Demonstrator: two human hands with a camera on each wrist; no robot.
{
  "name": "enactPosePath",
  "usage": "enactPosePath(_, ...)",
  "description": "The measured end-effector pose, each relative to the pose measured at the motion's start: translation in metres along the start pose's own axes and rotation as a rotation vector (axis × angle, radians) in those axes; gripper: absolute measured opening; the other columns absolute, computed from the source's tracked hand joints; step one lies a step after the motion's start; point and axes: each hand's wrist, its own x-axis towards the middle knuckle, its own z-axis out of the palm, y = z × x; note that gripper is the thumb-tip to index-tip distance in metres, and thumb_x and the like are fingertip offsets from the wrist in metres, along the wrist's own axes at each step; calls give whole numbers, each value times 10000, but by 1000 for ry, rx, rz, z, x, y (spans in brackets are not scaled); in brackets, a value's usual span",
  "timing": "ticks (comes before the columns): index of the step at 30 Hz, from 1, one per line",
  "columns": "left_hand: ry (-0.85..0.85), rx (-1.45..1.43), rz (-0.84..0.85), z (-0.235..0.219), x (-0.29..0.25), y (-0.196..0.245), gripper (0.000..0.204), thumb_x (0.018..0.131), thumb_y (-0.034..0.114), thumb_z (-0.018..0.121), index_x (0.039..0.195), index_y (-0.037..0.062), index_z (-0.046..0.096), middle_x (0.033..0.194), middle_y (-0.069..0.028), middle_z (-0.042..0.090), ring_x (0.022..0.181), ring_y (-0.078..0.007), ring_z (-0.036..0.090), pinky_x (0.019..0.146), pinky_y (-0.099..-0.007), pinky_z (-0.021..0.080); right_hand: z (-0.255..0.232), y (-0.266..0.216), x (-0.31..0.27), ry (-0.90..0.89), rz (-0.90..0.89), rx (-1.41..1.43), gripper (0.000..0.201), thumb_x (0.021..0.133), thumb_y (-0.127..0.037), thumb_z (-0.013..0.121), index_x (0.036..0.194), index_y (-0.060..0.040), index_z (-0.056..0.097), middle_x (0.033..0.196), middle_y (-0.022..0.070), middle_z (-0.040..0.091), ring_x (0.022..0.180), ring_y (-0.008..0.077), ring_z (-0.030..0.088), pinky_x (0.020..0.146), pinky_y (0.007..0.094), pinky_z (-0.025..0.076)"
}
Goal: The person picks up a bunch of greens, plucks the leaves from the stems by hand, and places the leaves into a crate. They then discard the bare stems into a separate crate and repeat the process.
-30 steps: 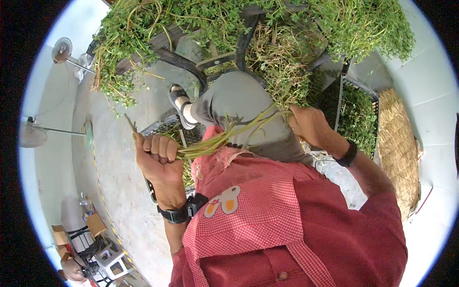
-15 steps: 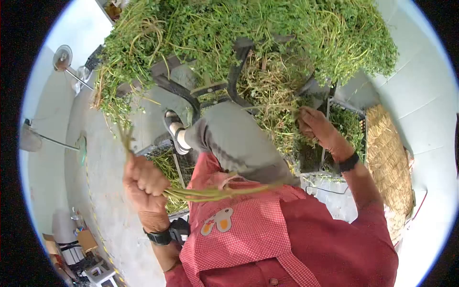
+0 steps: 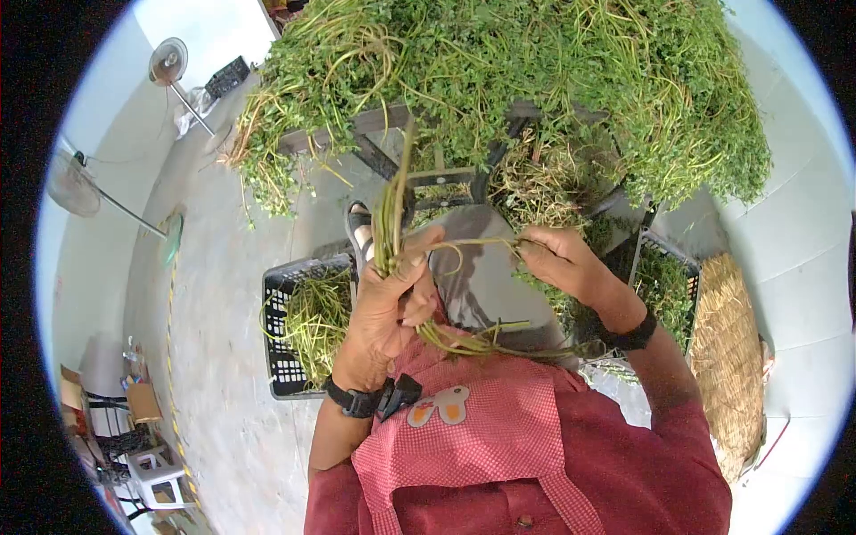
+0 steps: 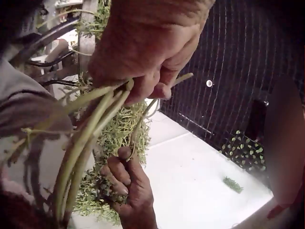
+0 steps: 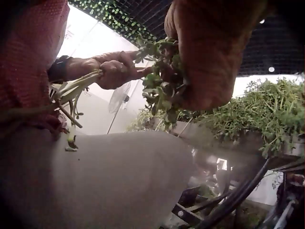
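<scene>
My left hand (image 3: 392, 299) grips a bunch of green plant stems (image 3: 389, 223) above the lap. The cut ends point up past the thumb, and the rest trails out below the palm across the apron. One thin stem (image 3: 477, 242) stretches from the left fingertips to my right hand (image 3: 563, 263), which pinches its other end. Close up in the left wrist view, the bunched stems (image 4: 78, 148) hang down from the curled fingers. A leafy sprig (image 5: 164, 81) hangs at the right hand in the right wrist view, partly hiding its fingertips.
A large heap of leafy stems (image 3: 535, 62) covers the raised surface in front. Below left, a black crate (image 3: 283, 374) holds cut stems; another crate of greens (image 3: 664, 276) stands at right beside a woven mat (image 3: 731, 357). Two fans (image 3: 168, 62) and a white stool (image 3: 152, 473) are at left.
My left hand has come in from the left toward the middle, its stem ends swinging upward. The right hand now stretches a thin stem toward the left, where half a second ago the hands were apart.
</scene>
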Motion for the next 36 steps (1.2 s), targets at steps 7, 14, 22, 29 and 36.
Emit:
enactPosePath(7, 62, 146, 60, -2, -3, -1, 277, 850, 110, 599, 1079, -41, 560, 606, -22, 513, 412, -50, 351, 344, -178, 252, 1, 14, 2, -103, 45, -142, 244, 918, -238, 492, 909, -13, 584, 581, -2, 451, 550, 80, 411, 480, 288, 354)
enactPosePath(14, 114, 173, 108, -6, 1, -4, 220, 851, 100, 601, 1005, -55, 581, 646, -45, 570, 413, -46, 350, 341, -182, 240, 3, 9, -4, -208, 165, 84, 248, 928, -228, 487, 955, -3, 588, 672, -67, 447, 587, 12, 384, 487, 209, 320)
enactPosePath(22, 211, 413, 127, -1, -5, -6, 234, 876, 146, 569, 1050, -9, 591, 661, 7, 528, 445, -35, 349, 366, -167, 258, 7, 23, -1, -137, 3, -46, 230, 897, -213, 528, 984, -6, 579, 726, -36, 496, 648, 32, 423, 539, 205, 352)
enactPosePath(29, 330, 555, 200, -3, 0, -16, 250, 867, 153, 597, 1032, -35, 579, 693, -21, 565, 430, -23, 353, 349, -164, 237, 18, 31, -15, 6, 172, 305, 347, 875, -320, 553, 971, 11, 592, 741, -5, 541, 644, 68, 455, 549, 245, 384)
enactPosePath(36, 252, 634, 333, 8, -4, -25, 225, 854, 126, 605, 1015, -31, 592, 720, -35, 581, 439, -37, 364, 343, -163, 234, 21, 55, -14, 46, 21, 242, 387, 841, -364, 564, 851, 17, 625, 715, 48, 590, 618, 139, 523, 550, 297, 425)
